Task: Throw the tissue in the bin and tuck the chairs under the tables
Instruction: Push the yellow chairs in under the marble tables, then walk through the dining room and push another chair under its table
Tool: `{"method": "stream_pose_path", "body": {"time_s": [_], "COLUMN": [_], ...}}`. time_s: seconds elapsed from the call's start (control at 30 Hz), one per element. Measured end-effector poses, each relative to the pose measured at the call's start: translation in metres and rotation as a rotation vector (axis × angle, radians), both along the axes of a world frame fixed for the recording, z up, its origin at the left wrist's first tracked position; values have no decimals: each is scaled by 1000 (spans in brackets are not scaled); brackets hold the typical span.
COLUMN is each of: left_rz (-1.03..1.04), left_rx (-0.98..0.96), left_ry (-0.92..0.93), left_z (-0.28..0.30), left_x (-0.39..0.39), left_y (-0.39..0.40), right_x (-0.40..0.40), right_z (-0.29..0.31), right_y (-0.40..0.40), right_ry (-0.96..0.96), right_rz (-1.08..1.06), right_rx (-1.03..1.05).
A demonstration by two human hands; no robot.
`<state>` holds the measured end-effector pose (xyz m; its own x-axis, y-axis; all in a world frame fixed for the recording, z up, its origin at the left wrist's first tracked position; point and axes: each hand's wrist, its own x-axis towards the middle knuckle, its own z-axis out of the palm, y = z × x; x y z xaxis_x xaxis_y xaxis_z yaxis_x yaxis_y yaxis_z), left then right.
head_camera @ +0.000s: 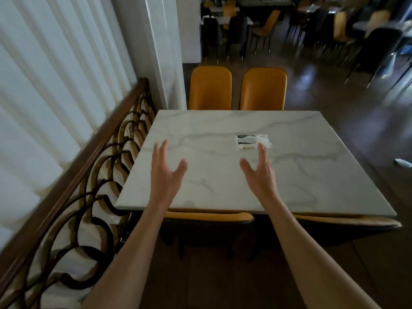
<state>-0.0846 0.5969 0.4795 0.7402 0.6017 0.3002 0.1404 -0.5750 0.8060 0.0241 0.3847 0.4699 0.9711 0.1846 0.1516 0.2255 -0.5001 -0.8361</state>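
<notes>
A white marble table [312, 179] fills the middle of the head view. A white and green tissue packet [249, 140] lies on its far right half. My left hand [166, 170] and my right hand [258, 172] hover over the near half, both open with fingers spread, holding nothing. My right fingertips are just short of the packet. Two mustard chairs [210, 88] [264, 90] stand at the far edge. Two more mustard chairs [209, 217] [347, 220] are pushed in at the near edge, with only their backs showing.
A curved wooden and iron railing [73, 175] and white curtains run along the left. A white pillar [165, 52] stands behind the table. A small white scrap [402, 163] lies on the dark floor at right. More tables and chairs [236, 30] fill the background.
</notes>
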Motion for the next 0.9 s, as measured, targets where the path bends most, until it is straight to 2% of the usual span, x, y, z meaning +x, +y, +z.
{"method": "stream_pose_path", "body": {"time_s": [0.17, 0.27, 0.43, 0.63, 0.9], "left_rz": [-36, -12, -21, -102, -355], "left_rx": [426, 529, 542, 478, 437], "left_ry": [-8, -35, -96, -150, -208], "left_z": [61, 88, 117, 118, 107], "left_x": [4, -1, -11, -4, 51], "left_y": [7, 8, 7, -17, -147], "right_x": [-6, -17, -33, -44, -46], "right_z": [60, 86, 119, 122, 117], "right_y": [8, 14, 15, -23, -154], "right_ry": [-279, -415, -476, -487, -411], "right_rz": [30, 50, 40, -23, -273], "right_rx": [-157, -201, -162, -187, -248]}}
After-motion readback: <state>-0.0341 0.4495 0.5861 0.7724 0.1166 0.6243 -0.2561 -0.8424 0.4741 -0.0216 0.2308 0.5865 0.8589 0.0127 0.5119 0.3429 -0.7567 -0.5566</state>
